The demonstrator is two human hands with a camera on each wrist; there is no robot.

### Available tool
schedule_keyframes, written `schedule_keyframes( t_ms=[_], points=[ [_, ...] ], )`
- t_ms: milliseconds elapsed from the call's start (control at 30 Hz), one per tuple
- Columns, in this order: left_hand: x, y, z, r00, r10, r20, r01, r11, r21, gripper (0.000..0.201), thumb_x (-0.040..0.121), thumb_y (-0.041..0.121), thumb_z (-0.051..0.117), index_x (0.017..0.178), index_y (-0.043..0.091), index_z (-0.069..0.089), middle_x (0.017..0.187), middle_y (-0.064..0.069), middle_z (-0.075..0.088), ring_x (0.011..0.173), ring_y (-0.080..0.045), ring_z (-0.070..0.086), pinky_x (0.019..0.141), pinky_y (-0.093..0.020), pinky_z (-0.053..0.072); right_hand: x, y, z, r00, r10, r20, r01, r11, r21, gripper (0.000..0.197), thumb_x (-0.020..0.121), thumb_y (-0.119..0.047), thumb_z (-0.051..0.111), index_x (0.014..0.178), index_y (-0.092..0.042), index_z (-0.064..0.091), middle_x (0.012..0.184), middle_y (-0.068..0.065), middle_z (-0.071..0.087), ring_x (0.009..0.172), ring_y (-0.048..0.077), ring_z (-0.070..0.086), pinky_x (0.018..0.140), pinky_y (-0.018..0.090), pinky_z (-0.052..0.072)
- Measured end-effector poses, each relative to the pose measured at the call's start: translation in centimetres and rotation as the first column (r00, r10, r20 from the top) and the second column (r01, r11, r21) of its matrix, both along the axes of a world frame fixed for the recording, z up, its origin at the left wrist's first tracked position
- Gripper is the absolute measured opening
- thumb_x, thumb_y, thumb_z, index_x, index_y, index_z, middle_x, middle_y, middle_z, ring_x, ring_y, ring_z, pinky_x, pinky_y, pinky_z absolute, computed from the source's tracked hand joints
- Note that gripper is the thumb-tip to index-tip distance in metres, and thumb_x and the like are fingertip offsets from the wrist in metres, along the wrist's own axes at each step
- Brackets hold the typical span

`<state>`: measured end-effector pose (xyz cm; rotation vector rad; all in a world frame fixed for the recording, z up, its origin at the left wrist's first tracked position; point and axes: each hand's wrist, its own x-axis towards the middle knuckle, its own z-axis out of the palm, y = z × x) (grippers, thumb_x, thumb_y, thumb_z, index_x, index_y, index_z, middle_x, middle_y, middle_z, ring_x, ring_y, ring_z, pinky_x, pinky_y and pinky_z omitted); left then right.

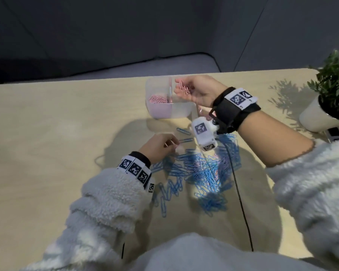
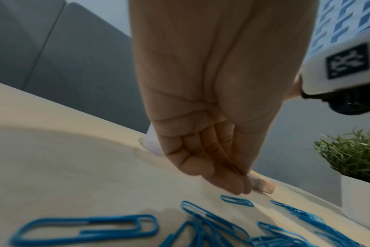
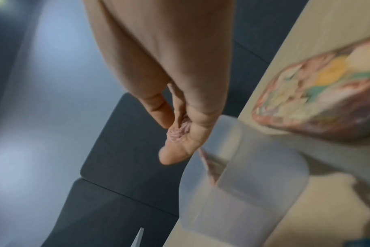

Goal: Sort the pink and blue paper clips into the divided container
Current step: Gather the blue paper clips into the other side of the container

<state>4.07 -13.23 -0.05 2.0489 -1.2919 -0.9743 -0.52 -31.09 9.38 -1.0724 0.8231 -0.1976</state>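
Observation:
A translucent divided container stands at the far middle of the table, its left compartment holding pink paper clips. My right hand hovers palm-up over its right side, fingers curled round a bunch of pink clips, which also show in the wrist view above the container. A spread of blue clips with a few pink ones among them covers the near middle. My left hand is at the pile's left edge; thumb and fingers pinch what looks like a thin pink clip, mostly hidden.
A potted plant in a white pot stands at the table's right edge. A patterned pink pouch lies right of the container. A black cable runs from the right wrist toward my body. A dark bench lies beyond the table's far edge.

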Motion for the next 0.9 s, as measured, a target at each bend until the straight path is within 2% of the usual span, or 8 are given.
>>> schedule_keyframes(
  t_ms=[133, 267, 333, 533, 633, 733, 833, 900],
  points=[
    [0.7, 1.0, 0.4, 0.999, 0.004, 0.042, -0.005, 0.999, 0.034, 0.013, 0.088, 0.015, 0.056, 0.097, 0.012, 0.065, 0.082, 0.001, 0.059, 0.072, -0.014, 0.054, 0.073, -0.027, 0.045, 3.7, 0.3, -0.5, 0.999, -0.045, 0.000, 0.045, 0.993, 0.110, 0.024, 0.095, -0.015, 0.034, 0.080, -0.005, 0.050, 0.076, 0.012, 0.054, 0.065, 0.021, 0.054, 0.058, 0.029, 0.049],
    [1.7, 0.7, 1.7, 0.991, 0.054, 0.121, -0.054, 0.999, -0.005, 0.006, 0.087, 0.014, 0.056, 0.086, 0.017, 0.061, 0.079, 0.002, 0.059, 0.071, -0.014, 0.050, 0.068, -0.022, 0.035, 5.7, 1.2, -1.1, 0.999, -0.053, 0.013, 0.051, 0.991, 0.123, 0.029, 0.097, -0.028, 0.035, 0.070, -0.017, 0.034, 0.064, -0.001, 0.027, 0.052, 0.012, 0.019, 0.052, 0.024, 0.018],
    [2.4, -0.1, 2.4, 0.974, 0.117, 0.195, -0.105, 0.992, -0.071, 0.011, 0.088, 0.015, 0.054, 0.093, 0.012, 0.064, 0.086, -0.002, 0.064, 0.074, -0.015, 0.052, 0.068, -0.024, 0.037, 5.5, 1.3, -1.1, 1.000, -0.011, 0.006, 0.010, 0.996, 0.085, 0.032, 0.097, -0.030, 0.034, 0.067, -0.019, 0.031, 0.062, -0.003, 0.022, 0.053, 0.012, 0.014, 0.054, 0.025, 0.015],
    [5.3, -3.6, 3.6, 0.816, 0.414, 0.403, -0.289, 0.897, -0.335, 0.023, 0.085, 0.021, 0.043, 0.093, 0.016, 0.064, 0.090, -0.012, 0.070, 0.087, -0.032, 0.061, 0.073, -0.037, 0.048, -0.3, 1.2, 0.4, 0.998, -0.028, 0.056, 0.033, 0.996, -0.085, 0.028, 0.098, -0.025, 0.034, 0.087, -0.013, 0.057, 0.089, 0.002, 0.062, 0.084, 0.014, 0.060, 0.082, 0.024, 0.048],
    [6.6, -5.6, 3.8, 0.792, 0.434, 0.430, -0.337, 0.897, -0.286, 0.026, 0.087, 0.023, 0.043, 0.102, 0.018, 0.064, 0.096, -0.013, 0.069, 0.093, -0.033, 0.059, 0.076, -0.038, 0.047, -5.3, 1.2, 0.0, 0.997, -0.059, 0.057, 0.066, 0.989, -0.132, 0.019, 0.094, -0.017, 0.040, 0.092, -0.009, 0.058, 0.080, 0.004, 0.063, 0.063, 0.015, 0.062, 0.054, 0.022, 0.053],
    [6.8, -6.7, 3.4, 0.790, 0.331, 0.515, -0.278, 0.944, -0.180, 0.031, 0.091, 0.023, 0.043, 0.114, 0.013, 0.061, 0.112, -0.018, 0.065, 0.105, -0.035, 0.053, 0.086, -0.041, 0.045, -10.7, 0.5, -1.9, 0.990, -0.139, -0.018, 0.131, 0.960, -0.247, 0.019, 0.093, -0.007, 0.043, 0.083, -0.012, 0.059, 0.063, -0.003, 0.065, 0.047, 0.007, 0.059, 0.048, 0.020, 0.050],
    [5.4, -6.6, 2.7, 0.667, 0.354, 0.656, -0.113, 0.918, -0.380, 0.028, 0.085, 0.019, 0.045, 0.098, 0.007, 0.067, 0.112, -0.016, 0.064, 0.097, -0.037, 0.056, 0.080, -0.041, 0.047, -15.6, 0.1, -4.9, 0.962, -0.212, -0.172, 0.124, 0.899, -0.419, 0.025, 0.093, -0.002, 0.044, 0.078, -0.013, 0.060, 0.049, -0.012, 0.065, 0.039, -0.001, 0.053, 0.042, 0.013, 0.043],
    [3.3, -6.5, 2.4, 0.665, 0.370, 0.648, -0.047, 0.887, -0.458, 0.023, 0.081, 0.017, 0.047, 0.090, 0.010, 0.066, 0.103, -0.014, 0.064, 0.089, -0.035, 0.056, 0.075, -0.040, 0.047, -18.2, 0.3, -7.2, 0.927, -0.252, -0.280, 0.084, 0.863, -0.498, 0.022, 0.092, 0.001, 0.045, 0.080, -0.006, 0.062, 0.045, -0.015, 0.062, 0.036, -0.004, 0.049, 0.041, 0.009, 0.039]
  ],
)
